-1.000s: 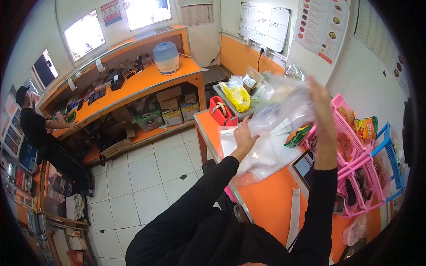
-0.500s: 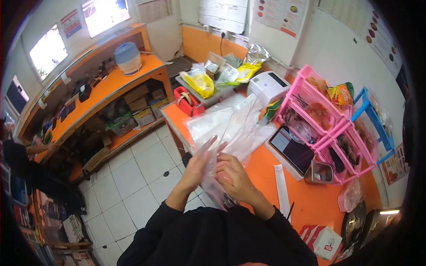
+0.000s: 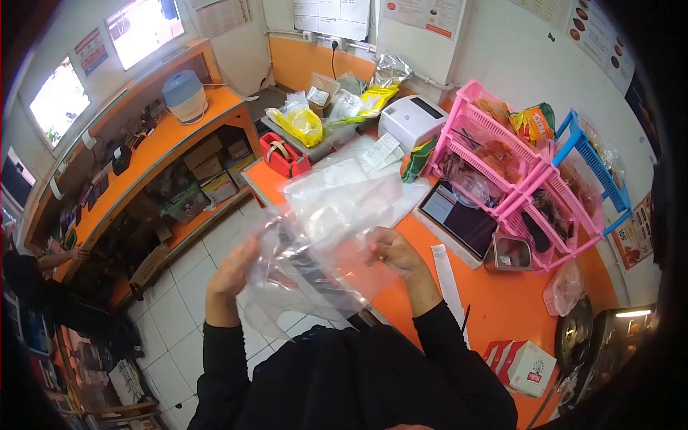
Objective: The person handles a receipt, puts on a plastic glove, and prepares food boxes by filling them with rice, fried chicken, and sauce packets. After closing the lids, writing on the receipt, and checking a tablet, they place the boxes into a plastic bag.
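Between my two hands a clear plastic bag is stretched wide over the table's front edge. My left hand, slightly blurred, grips the bag's left side, with its fingertips partly hidden. At the bag's right side my right hand has its fingers curled in a pinch on the plastic. Just beyond lies a stack of clear plastic sheets or bags, and a printed receipt rests on it near the white printer.
On the orange table are a tablet, a metal container, a paper strip and a red-white box. Pink baskets stand right, a red holder at the back left. Another person stands far left.
My hands have moved apart, the left one leftward and the right one slightly rightward, spreading the bag that was bunched between them. The receipt by the printer now shows.
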Available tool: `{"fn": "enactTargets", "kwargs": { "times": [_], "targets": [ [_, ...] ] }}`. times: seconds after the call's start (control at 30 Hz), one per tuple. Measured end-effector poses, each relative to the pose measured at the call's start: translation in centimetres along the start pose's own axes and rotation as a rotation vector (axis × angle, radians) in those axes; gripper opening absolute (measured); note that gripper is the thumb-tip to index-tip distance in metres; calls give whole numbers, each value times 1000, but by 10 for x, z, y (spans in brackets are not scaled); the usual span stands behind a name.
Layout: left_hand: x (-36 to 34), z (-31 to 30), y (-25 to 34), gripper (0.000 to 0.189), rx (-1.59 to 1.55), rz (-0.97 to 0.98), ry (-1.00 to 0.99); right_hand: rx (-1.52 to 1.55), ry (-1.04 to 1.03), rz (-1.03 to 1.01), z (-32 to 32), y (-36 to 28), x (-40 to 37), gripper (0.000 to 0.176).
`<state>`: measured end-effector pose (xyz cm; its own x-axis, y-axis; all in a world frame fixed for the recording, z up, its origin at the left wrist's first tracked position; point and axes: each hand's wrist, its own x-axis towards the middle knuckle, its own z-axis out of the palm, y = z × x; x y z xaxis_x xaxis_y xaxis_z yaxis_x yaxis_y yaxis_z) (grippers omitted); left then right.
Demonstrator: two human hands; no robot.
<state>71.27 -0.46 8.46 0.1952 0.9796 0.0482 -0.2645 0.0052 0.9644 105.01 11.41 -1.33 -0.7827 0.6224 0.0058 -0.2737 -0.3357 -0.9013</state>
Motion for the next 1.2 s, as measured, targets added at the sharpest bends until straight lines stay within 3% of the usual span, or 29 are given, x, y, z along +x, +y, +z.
{"fn": "enactTargets", "kwargs": {
  "times": [0.1, 0.2, 0.27, 0.37, 0.5, 0.53, 0.63, 0.67, 0.73, 0.77, 0.8, 0.87, 0.9, 0.93, 1.0, 1.03, 1.07, 1.2],
  "targets": [
    [-8, -25, 1, 52, 532, 154, 509, 213, 119, 36, 69, -28, -9, 37],
    [-29, -16, 1, 41, 602, 284, 866, 116, 214, 69, 86, -16, -13, 35],
    [-40, 11, -11, 34, 506, 161, 743, 43, 227, 136, 85, 8, -9, 43],
    [-42, 65, -42, 14, 314, -147, 380, 22, 244, 130, 103, 28, -5, 53],
    [-30, 93, -88, 14, 270, -82, 340, -80, 254, -43, 120, 44, -2, 59],
    [-30, 94, -88, 15, 229, -155, 329, 212, 213, 11, 123, 41, -9, 63],
    [-22, 105, -84, 18, -362, -193, 321, 400, 219, 144, 120, 15, -22, 65],
    [-18, 113, -77, 20, -459, -269, 379, 425, 205, 45, 111, 13, -24, 63],
    [-12, 90, -80, 20, -604, -260, 285, 475, 173, -153, 89, 11, -31, 61],
    [-9, 82, -81, 20, -678, -255, 241, 192, 297, -139, 78, 3, -42, 59],
    [-3, 105, -43, 14, -510, -369, 481, -91, 415, -119, 64, -7, -57, 57],
    [-9, 82, -33, 14, -255, -346, 235, -253, 516, -87, 25, -13, -92, 55],
    [-12, 75, -27, 18, -130, -329, 112, -387, 685, -116, 14, -30, -110, 50],
    [-14, 94, -11, 37, 260, -289, 58, -524, 853, -142, 10, -48, -121, 46],
    [-4, 99, -1, 41, 680, -98, 103, -798, 1010, -113, 24, -71, -125, 45],
    [3, 101, 1, 43, 889, 4, 124, -862, 1044, -226, 21, -66, -120, 43],
    [15, 107, -6, 44, 893, 110, 239, -932, 1078, -337, 19, -61, -115, 42],
    [33, 126, -19, 33, 1100, 282, 340, -1, 749, -295, 25, -80, -122, 39]
  ]
}}
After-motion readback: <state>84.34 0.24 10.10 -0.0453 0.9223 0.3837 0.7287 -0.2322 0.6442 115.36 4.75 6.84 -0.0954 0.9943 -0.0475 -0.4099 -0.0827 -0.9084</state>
